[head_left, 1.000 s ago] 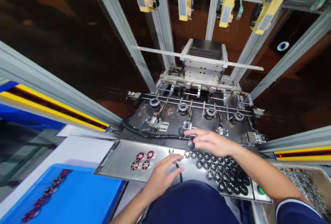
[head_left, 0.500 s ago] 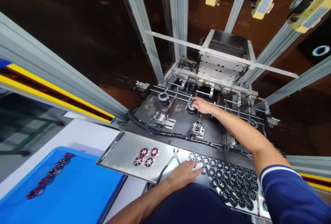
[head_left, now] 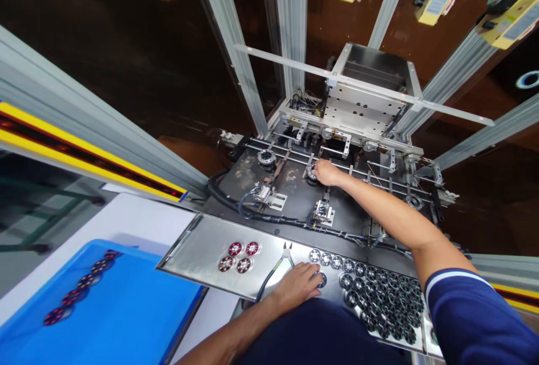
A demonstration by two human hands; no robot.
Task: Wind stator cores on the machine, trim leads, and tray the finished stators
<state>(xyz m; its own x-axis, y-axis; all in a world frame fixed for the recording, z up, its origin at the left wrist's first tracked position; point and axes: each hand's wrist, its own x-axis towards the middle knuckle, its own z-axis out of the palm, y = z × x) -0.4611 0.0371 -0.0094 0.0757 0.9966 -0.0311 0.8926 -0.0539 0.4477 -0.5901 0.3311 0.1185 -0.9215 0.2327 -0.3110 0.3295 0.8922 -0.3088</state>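
Note:
My right hand (head_left: 327, 173) reaches deep into the machine and its fingers close around a round ring part (head_left: 311, 172) seated on the second fixture of the black plate (head_left: 295, 194). My left hand (head_left: 298, 286) lies on the steel shelf (head_left: 197, 250), its curled fingertips on a small black ring part (head_left: 321, 281) at the near edge of a big cluster of black ring parts (head_left: 374, 297). A pair of cutters with a dark handle (head_left: 275, 267) lies just left of that hand.
Several red wound parts (head_left: 239, 256) sit on the shelf's left half. A blue tray (head_left: 105, 314) at lower left carries a row of red wound parts (head_left: 80, 286). Another ring sits on the left fixture (head_left: 266, 158). Aluminium frame posts (head_left: 229, 45) and yellow-striped bars (head_left: 84, 151) surround the opening.
The right hand stays at the second fixture, shifted slightly. The left hand has drawn back a little and curled its fingers over a black ring at the cluster's edge.

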